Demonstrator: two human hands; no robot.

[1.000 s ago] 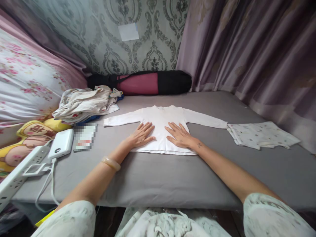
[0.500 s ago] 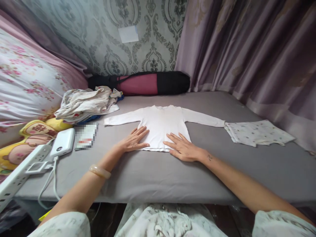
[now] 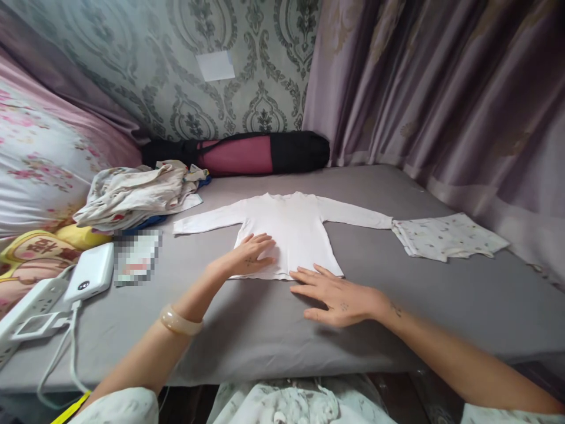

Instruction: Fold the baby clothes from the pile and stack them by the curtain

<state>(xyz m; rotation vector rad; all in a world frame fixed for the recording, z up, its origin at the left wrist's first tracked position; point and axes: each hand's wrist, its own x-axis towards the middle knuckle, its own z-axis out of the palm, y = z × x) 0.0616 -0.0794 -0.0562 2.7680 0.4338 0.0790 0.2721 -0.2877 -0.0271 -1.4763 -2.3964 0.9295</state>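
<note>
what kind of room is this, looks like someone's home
Most likely a bedroom at home. A grey mattress fills the space, a floral quilt is bunched at one side, and heavy curtains hang along the other. The left hand rests on a small white shirt spread flat.

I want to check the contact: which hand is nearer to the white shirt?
Left. The left hand lies on the white shirt at its hem; the right hand rests on the grey sheet just below it.

Grey-green damask wallpaper (image 3: 247, 88) is covering the far wall, mauve curtains (image 3: 441, 100) are hanging down the right side, and soft daylight is falling across a grey mattress (image 3: 273, 335) filling the corner.
</note>
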